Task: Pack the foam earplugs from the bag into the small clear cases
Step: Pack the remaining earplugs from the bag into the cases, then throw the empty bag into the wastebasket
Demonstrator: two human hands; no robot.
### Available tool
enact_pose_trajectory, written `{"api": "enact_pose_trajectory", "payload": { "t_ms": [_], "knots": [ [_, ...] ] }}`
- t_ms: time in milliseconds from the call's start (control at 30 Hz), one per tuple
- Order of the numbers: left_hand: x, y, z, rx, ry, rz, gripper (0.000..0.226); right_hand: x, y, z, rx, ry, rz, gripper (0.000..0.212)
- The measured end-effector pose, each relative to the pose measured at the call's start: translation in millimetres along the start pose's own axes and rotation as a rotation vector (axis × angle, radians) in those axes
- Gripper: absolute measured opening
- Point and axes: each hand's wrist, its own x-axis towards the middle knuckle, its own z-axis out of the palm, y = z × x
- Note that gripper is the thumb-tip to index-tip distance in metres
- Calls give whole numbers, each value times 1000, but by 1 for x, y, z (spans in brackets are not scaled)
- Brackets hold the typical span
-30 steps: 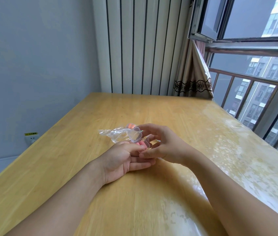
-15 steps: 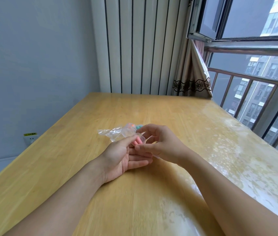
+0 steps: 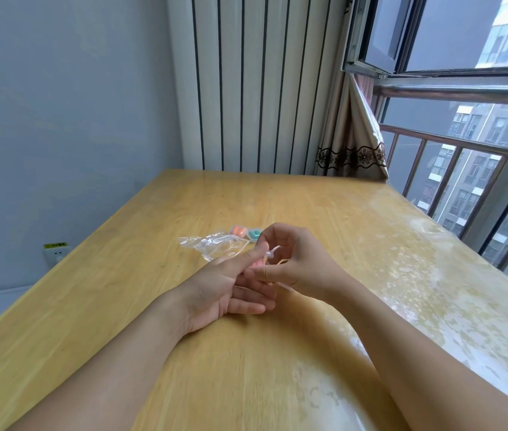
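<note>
At far left, a wall socket [image 3: 56, 255] sits low on the grey wall, below table height. Your table [image 3: 122, 290] is pale wood with a glossy cover. On it, ahead of your hands, lies the clear bag [image 3: 212, 245], crumpled and flat. Just beyond the bag's right end sit two small cases side by side: the orange case [image 3: 238, 230], with orange earplugs inside, and the green case [image 3: 255, 234], touching or nearly touching it. Your left hand [image 3: 224, 290] rests on the table, palm turned inward, thumb raised and pressed against a small clear case [image 3: 266, 258]; the lower fingers lie loosely extended. A pink earplug [image 3: 258, 263] shows inside or against that case, largely hidden by the thumbs. Your right hand [image 3: 296, 262] meets the left over the same case, fingers curled, thumb and forefinger pinching it. Whether the lid is closed cannot be told. At right, a patterned curtain [image 3: 355, 150] hangs by the window railing [image 3: 464, 144].
</note>
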Motion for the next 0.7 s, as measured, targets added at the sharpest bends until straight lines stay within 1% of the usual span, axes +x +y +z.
{"api": "enact_pose_trajectory", "payload": {
  "t_ms": [67, 100, 167, 233, 333, 400, 533, 600, 633, 667, 700],
  "knots": [
    [0, 2, -1, -55, -15, -21, 71, 0, 0, 2, -71, 73, -36, 28],
    [1, 2, -2, -88, -18, -32, 72, -1, -1, 3, -141, 117, -66, 25],
    [3, 1, -3, -122, -11, -26, 63, -3, -4, 7, -324, 180, -155, 20],
    [4, -1, -4, -127, -4, 0, 55, -4, -9, 10, -466, 181, -269, 18],
    [4, -3, -4, -165, 10, 26, 50, -5, -13, 9, -636, 107, -382, 17],
    [5, -3, -3, -170, 19, 39, 49, -5, -12, 8, -694, 93, -402, 18],
    [9, -5, -3, -145, 36, 15, 55, -2, -8, 2, -708, 198, -403, 27],
    [10, -5, 0, -139, 107, 33, 48, 2, -3, -10, -718, 248, -372, 25],
    [11, -6, 2, -118, 172, 93, 40, 3, 0, -18, -723, 288, -336, 21],
    [13, -9, 3, -44, 267, 203, 30, 5, 4, -27, -713, 343, -284, 17],
    [16, -13, 0, 108, 404, 360, 20, 5, 10, -38, -705, 408, -219, 11]
  ]
}}
